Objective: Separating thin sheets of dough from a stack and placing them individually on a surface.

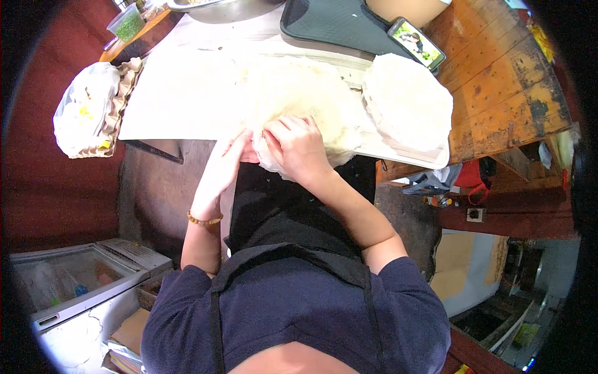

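A thin, pale round sheet, which looks like a spring roll wrapper, lies on the white table before me. Its near edge sags over the table's front. My right hand rests at that near edge, fingers curled and pinching the sheet. Just left of it, my left hand meets the sheet's left corner with thumb and fingertips; glare hides whether it grips. To the right sits a thick round stack of similar pale sheets, strongly overexposed.
An egg carton with a plastic bag stands at the left edge. At the back are a metal basin, a dark tray and a phone with a lit screen. A tub of chopped greens stands far left.
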A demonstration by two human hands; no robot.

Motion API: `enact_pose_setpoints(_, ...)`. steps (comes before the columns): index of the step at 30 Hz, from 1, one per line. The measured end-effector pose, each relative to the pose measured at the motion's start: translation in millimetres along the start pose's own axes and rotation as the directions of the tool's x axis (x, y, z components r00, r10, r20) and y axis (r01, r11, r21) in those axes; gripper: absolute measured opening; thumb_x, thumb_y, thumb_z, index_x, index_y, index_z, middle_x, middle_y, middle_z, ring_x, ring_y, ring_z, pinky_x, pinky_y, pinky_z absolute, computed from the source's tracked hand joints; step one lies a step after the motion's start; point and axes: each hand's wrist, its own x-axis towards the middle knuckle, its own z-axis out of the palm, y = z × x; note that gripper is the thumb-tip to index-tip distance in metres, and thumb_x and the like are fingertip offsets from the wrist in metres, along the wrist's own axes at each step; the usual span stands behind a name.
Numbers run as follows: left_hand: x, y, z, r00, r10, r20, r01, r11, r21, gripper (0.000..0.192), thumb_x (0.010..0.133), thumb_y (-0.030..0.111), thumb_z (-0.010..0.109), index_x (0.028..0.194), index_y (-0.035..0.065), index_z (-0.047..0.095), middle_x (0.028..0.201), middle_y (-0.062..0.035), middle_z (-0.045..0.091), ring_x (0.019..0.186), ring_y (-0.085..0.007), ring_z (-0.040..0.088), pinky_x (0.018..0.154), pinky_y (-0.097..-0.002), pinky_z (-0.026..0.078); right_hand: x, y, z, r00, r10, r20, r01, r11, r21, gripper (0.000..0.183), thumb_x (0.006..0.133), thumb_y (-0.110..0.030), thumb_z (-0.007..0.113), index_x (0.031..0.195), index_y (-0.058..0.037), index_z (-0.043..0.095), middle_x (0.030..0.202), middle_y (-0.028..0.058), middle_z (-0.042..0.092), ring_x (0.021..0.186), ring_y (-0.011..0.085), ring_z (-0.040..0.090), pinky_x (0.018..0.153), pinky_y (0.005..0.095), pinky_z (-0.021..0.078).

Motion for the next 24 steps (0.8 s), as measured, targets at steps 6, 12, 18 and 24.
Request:
enact_pose_setpoints(6, 4.5, 4.4, 0.6, 0.999, -0.037, 0.011, 0.038, 0.986, -0.16, 0.021, 0.094, 0.013, 0.054, 0.109, -0.0004, 0.061, 0.091, -0.0074, 0.066, 0.076, -0.0115, 0.065, 0.066, -0.0251, 0.053, -1.0, 1.0, -2.5, 0.999, 0.049, 0.002, -0.049, 0.997, 0.063, 0.01, 0.08, -0.016, 0.064, 0.086, -0.0083, 0.062, 0.082, 0.0086, 0.062, 0.079, 0.027, 0.06, 0.078, 0.0382, 0.0433)
enact_pose_setpoints(12, 12.7, -2.6, 1.5, 0.995, 0.064, 0.07, -0.068, 0.996, 0.054, 0.012, 0.091, 0.008, 0.056, 0.098, 0.0012, 0.064, 0.083, -0.004, 0.065, 0.07, -0.0071, 0.059, 0.062, -0.0229, 0.05, 0.0, -3.0, -8.5, 0.991, 0.135, 0.016, -0.136, 0.972, 0.191, 0.017, 0.083, -0.023, 0.063, 0.086, -0.0068, 0.064, 0.08, 0.0107, 0.063, 0.076, 0.0305, 0.06, 0.073, 0.0395, 0.0458)
enact_pose_setpoints(18, 13.2, 9.1, 24.5, 0.981, 0.184, 0.061, -0.191, 0.97, 0.149, 0.01, 0.09, 0.002, 0.055, 0.08, 0.0047, 0.056, 0.07, 0.0053, 0.056, 0.064, 0.0002, 0.045, 0.055, -0.021, 0.037, -1.5, 0.0, -18.4, 0.962, 0.266, 0.064, -0.271, 0.896, 0.352, 0.022, 0.084, -0.025, 0.064, 0.084, -0.003, 0.063, 0.077, 0.0134, 0.062, 0.072, 0.0327, 0.061, 0.067, 0.0407, 0.0477)
enact_pose_setpoints(24, 8.2, 17.8, 26.7, 0.989, 0.039, 0.145, -0.06, 0.987, 0.148, 0.009, 0.093, 0.005, 0.054, 0.085, 0.004, 0.059, 0.071, 0.0049, 0.057, 0.065, 0.0, 0.048, 0.057, -0.0187, 0.04, -8.2, 4.5, -27.0, 0.982, 0.181, 0.047, -0.187, 0.929, 0.318, 0.018, 0.085, -0.022, 0.059, 0.08, -0.005, 0.06, 0.078, 0.0121, 0.062, 0.075, 0.0313, 0.06, 0.07, 0.0417, 0.0456)
